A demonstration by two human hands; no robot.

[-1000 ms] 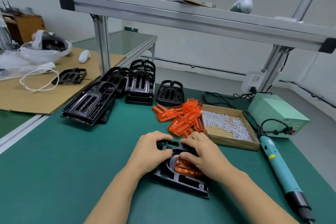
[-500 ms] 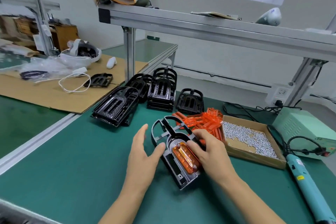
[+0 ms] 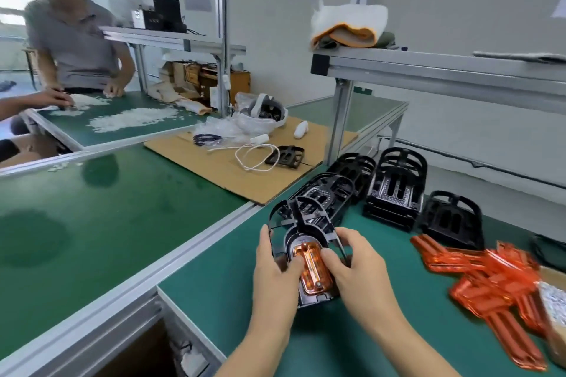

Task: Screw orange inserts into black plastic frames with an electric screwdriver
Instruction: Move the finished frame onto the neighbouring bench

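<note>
A black plastic frame (image 3: 301, 234) with an orange insert (image 3: 314, 269) seated in its lower half is held just below the middle of the picture, above the green table (image 3: 352, 340). The left hand (image 3: 274, 275) grasps the frame's left edge, fingers behind the rim and thumb lying across the front beside the insert. The right hand (image 3: 356, 269) grips the right edge, its thumb pressing on the insert's right side and its fingers curled round the frame's rim. The frame's arched end points toward the top of the picture.

Just behind it, toward the right centre, stand stacks of more black frames (image 3: 395, 190), some leaning and some flat. At the lower right lies a blurred heap of orange inserts (image 3: 490, 281), and a cardboard box of small silver screws (image 3: 556, 306) is cut by the right edge.

In the middle of the picture a sheet of cardboard (image 3: 245, 168) carries a single black frame (image 3: 284, 157), a white cable (image 3: 254, 156) and a white headset in a plastic bag (image 3: 263, 115). An aluminium shelf (image 3: 428, 70) at the upper right holds a folded white and orange cloth (image 3: 349, 26). At the upper left another person (image 3: 76, 46) sits at a table strewn with small white pieces (image 3: 131, 121).
</note>
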